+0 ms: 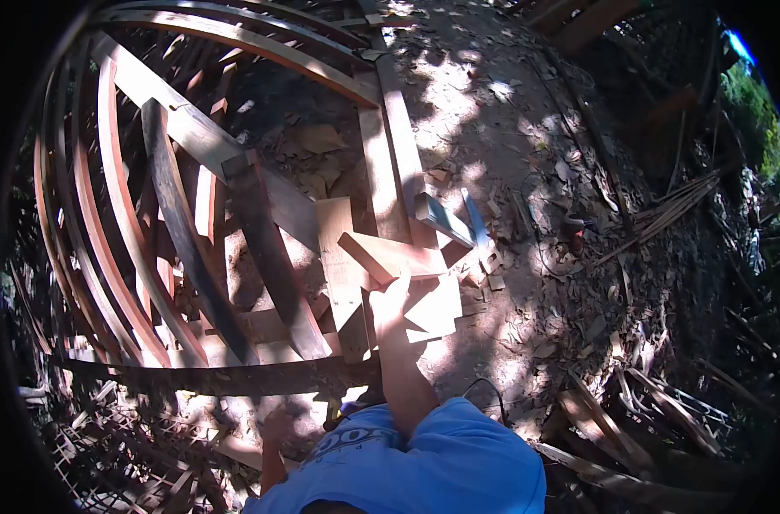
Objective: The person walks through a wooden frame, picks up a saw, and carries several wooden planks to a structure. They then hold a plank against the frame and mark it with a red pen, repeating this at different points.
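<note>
My right hand (392, 295) is closed on the near edge of a short wooden block (394, 257), thumb on top. Pale, flat boards (433, 307) lie just beneath and beside the block. To its left, a wider board (339, 257) stands against the timber frame. Low on the left, my left hand (277, 424) hangs in shadow near the frame's dark lower edge. Its fingers are too dim to make out, and so is anything in them.
A timber frame with several curved-looking slats (124, 206) fills the left side. Beyond the block lies a bluish-grey flat piece (446, 220) among wood offcuts (491, 259). Dry leaves cover the ground (527, 343). Loose planks (609, 428) lie at the lower right, sticks (664, 214) farther off.
</note>
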Demonstrator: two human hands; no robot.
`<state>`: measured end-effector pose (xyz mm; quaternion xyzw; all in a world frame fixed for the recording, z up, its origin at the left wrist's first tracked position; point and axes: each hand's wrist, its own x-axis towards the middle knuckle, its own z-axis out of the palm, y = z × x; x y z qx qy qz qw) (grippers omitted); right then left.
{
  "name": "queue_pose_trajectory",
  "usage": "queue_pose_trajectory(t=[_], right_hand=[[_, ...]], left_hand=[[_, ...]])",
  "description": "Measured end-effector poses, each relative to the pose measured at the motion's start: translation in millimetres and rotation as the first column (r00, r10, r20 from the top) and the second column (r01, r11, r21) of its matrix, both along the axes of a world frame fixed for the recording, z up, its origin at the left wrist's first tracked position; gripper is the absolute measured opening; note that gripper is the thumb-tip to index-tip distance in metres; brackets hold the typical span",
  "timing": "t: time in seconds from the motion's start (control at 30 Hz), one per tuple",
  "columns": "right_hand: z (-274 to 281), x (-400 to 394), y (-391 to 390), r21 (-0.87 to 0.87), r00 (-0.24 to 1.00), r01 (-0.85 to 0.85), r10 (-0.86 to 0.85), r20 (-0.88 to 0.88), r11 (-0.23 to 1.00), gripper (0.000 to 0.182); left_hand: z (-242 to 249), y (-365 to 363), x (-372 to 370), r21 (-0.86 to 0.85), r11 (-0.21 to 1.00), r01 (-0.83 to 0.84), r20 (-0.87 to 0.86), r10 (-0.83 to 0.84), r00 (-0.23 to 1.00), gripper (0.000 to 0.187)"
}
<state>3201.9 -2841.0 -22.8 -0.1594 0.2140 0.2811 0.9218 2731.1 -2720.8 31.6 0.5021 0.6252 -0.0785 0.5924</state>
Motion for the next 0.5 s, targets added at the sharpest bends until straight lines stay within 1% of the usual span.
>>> queue_pose_trajectory(t=[0.1,0.13,0.23,0.27,0.37,0.5], right_hand=[[1,26,-29,-0.121,0.998,0.052,-0.056,-0.024,0.991,0.072],[1,43,-34,-0.153,0.997,0.066,-0.070,-0.021,0.986,0.072],[-1,116,-35,-0.224,0.994,0.112,-0.109,0.022,0.968,0.071],[-1,148,-32,-0.240,0.992,0.124,-0.118,0.039,0.963,0.071],[-5,239,-20,-0.280,0.989,0.139,-0.119,0.087,0.950,0.070],[-30,307,-20,-0.366,0.990,0.130,-0.103,0.093,0.921,0.070]], left_hand=[[5,34,38,0.039,0.999,0.001,0.089,-0.005,0.996,0.047],[2,44,48,0.079,0.996,-0.047,0.018,0.046,0.999,0.044],[-3,70,72,0.046,0.999,0.009,-0.006,-0.009,1.000,0.040],[-11,76,72,0.020,1.000,-0.021,0.011,0.021,1.000,0.039],[-4,66,91,0.110,0.993,0.052,-0.113,-0.039,0.993,0.040],[-29,57,77,-0.031,0.998,0.047,-0.148,-0.051,0.988,0.036]])
